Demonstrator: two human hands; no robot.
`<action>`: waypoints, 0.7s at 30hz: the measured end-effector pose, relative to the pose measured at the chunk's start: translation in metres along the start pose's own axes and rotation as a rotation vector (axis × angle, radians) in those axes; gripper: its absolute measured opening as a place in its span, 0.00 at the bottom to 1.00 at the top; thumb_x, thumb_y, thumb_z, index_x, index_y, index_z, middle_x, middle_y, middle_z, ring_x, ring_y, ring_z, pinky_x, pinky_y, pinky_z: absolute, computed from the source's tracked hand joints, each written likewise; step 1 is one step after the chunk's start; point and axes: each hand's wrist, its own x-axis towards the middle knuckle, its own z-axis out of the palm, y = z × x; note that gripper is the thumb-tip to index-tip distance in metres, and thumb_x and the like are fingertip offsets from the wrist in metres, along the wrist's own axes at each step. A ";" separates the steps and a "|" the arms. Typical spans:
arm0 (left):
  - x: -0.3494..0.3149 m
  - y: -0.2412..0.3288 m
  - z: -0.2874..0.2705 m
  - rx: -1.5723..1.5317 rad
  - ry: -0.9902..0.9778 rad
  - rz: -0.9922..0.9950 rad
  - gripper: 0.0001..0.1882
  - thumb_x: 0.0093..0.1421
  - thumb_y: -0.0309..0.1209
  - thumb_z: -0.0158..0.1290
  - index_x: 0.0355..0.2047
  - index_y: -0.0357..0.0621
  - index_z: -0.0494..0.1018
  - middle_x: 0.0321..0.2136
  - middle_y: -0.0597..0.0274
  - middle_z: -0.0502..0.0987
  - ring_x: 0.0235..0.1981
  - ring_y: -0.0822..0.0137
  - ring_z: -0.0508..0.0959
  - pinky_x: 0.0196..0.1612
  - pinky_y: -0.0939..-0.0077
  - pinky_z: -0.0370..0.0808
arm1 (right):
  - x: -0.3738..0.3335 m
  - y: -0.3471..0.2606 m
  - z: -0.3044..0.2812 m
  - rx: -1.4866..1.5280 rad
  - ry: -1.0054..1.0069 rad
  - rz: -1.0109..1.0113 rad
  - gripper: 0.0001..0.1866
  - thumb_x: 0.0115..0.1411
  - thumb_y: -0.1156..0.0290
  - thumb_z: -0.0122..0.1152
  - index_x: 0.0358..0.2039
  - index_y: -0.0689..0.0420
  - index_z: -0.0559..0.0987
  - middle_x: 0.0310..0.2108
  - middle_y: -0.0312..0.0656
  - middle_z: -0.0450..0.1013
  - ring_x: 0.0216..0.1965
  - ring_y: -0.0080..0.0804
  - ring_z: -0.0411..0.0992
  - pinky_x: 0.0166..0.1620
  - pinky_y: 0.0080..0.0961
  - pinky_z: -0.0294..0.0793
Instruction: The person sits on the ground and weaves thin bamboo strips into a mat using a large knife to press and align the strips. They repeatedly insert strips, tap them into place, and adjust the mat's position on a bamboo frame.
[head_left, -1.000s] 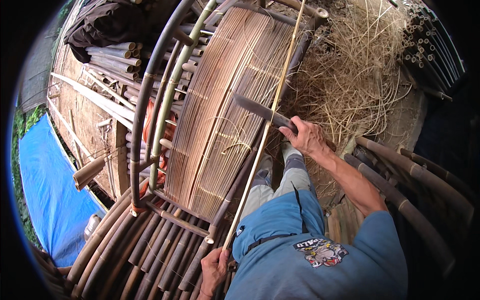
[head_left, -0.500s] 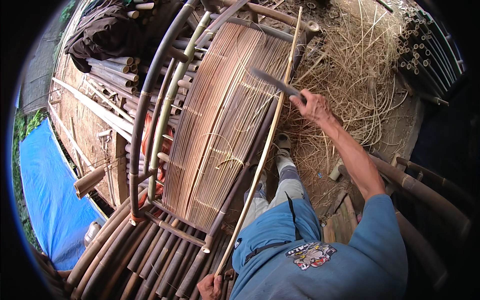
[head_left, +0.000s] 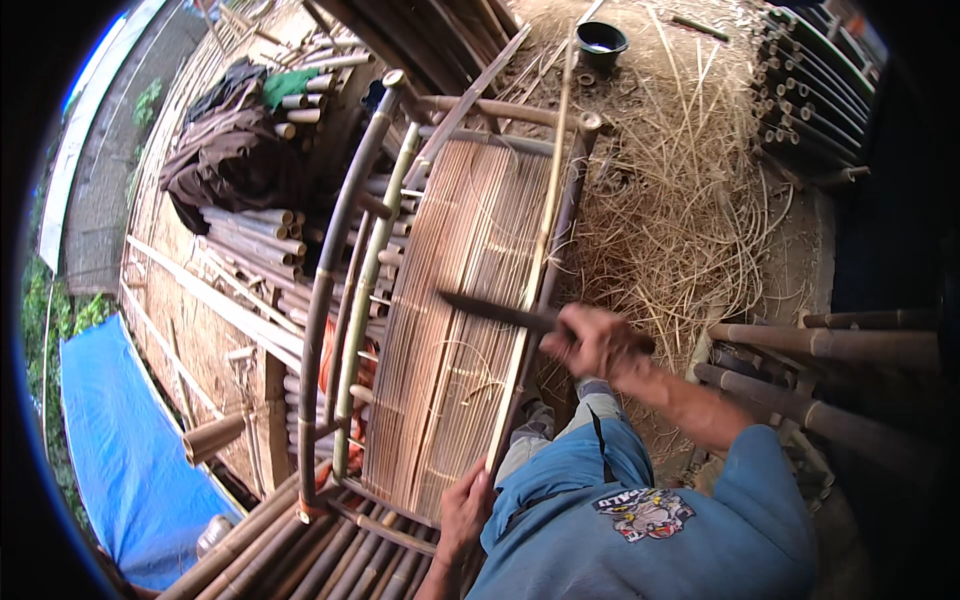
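A bamboo bench (head_left: 412, 330) has a long pale strip (head_left: 547, 225) along its right edge. A dark knife (head_left: 490, 308) crosses it, its handle clasped in the right hand (head_left: 592, 340); the left hand (head_left: 466, 508) pinches the strip by the bench's near right corner.

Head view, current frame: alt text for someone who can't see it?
The person's right hand holds a dark-bladed knife across a long pale strip; the left hand grips the strip's near end. A slatted bamboo bench stands beneath, fibrous shavings scattered to its right.
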 end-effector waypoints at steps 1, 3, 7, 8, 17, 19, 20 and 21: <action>0.011 0.016 0.003 -0.018 -0.038 0.031 0.21 0.68 0.33 0.47 0.58 0.36 0.67 0.18 0.74 0.64 0.17 0.82 0.60 0.20 0.86 0.58 | -0.021 -0.024 0.010 -0.022 -0.001 -0.078 0.32 0.61 0.35 0.46 0.24 0.54 0.72 0.17 0.40 0.70 0.17 0.33 0.72 0.20 0.31 0.72; 0.020 0.031 0.001 -0.048 -0.096 0.103 0.22 0.68 0.36 0.47 0.58 0.34 0.67 0.16 0.74 0.63 0.15 0.83 0.59 0.18 0.87 0.55 | -0.031 -0.057 0.015 -0.080 0.051 -0.212 0.32 0.60 0.35 0.47 0.25 0.55 0.73 0.18 0.41 0.70 0.18 0.35 0.73 0.21 0.33 0.73; -0.005 0.020 -0.026 -0.011 -0.114 0.212 0.22 0.69 0.34 0.46 0.58 0.33 0.65 0.17 0.75 0.64 0.16 0.83 0.60 0.18 0.87 0.57 | -0.016 -0.061 0.010 -0.169 0.199 -0.145 0.31 0.62 0.36 0.43 0.24 0.54 0.70 0.15 0.37 0.68 0.13 0.30 0.69 0.15 0.29 0.70; -0.016 0.016 -0.033 0.008 -0.123 0.227 0.21 0.69 0.32 0.45 0.59 0.33 0.65 0.18 0.75 0.64 0.17 0.83 0.60 0.19 0.88 0.58 | -0.009 -0.056 0.004 -0.181 0.221 -0.066 0.31 0.63 0.36 0.41 0.24 0.53 0.70 0.15 0.35 0.67 0.11 0.27 0.67 0.13 0.27 0.69; -0.084 -0.073 -0.126 0.212 -0.058 0.417 0.18 0.67 0.27 0.46 0.55 0.33 0.70 0.17 0.75 0.64 0.17 0.83 0.62 0.20 0.86 0.59 | 0.009 -0.072 -0.061 -0.233 0.386 0.134 0.35 0.62 0.31 0.36 0.31 0.53 0.74 0.10 0.31 0.64 0.09 0.21 0.62 0.11 0.27 0.63; -0.082 -0.084 -0.142 0.254 -0.092 0.543 0.18 0.66 0.26 0.46 0.55 0.33 0.70 0.16 0.75 0.64 0.17 0.84 0.63 0.20 0.87 0.59 | 0.005 -0.061 -0.068 -0.291 0.392 0.169 0.37 0.61 0.30 0.35 0.33 0.53 0.74 0.10 0.29 0.62 0.09 0.20 0.60 0.11 0.26 0.61; -0.087 -0.093 -0.151 0.264 -0.071 0.529 0.16 0.66 0.26 0.46 0.53 0.34 0.71 0.16 0.73 0.65 0.17 0.82 0.64 0.20 0.84 0.60 | 0.011 -0.050 -0.080 -0.277 0.355 0.250 0.38 0.60 0.29 0.35 0.34 0.53 0.75 0.10 0.29 0.61 0.08 0.20 0.59 0.11 0.25 0.60; -0.092 -0.102 -0.158 0.272 -0.060 0.520 0.15 0.66 0.27 0.46 0.51 0.34 0.72 0.17 0.71 0.65 0.18 0.80 0.65 0.20 0.82 0.61 | 0.016 -0.042 -0.094 -0.309 0.398 0.284 0.40 0.60 0.28 0.33 0.41 0.53 0.77 0.10 0.29 0.61 0.09 0.21 0.59 0.11 0.25 0.58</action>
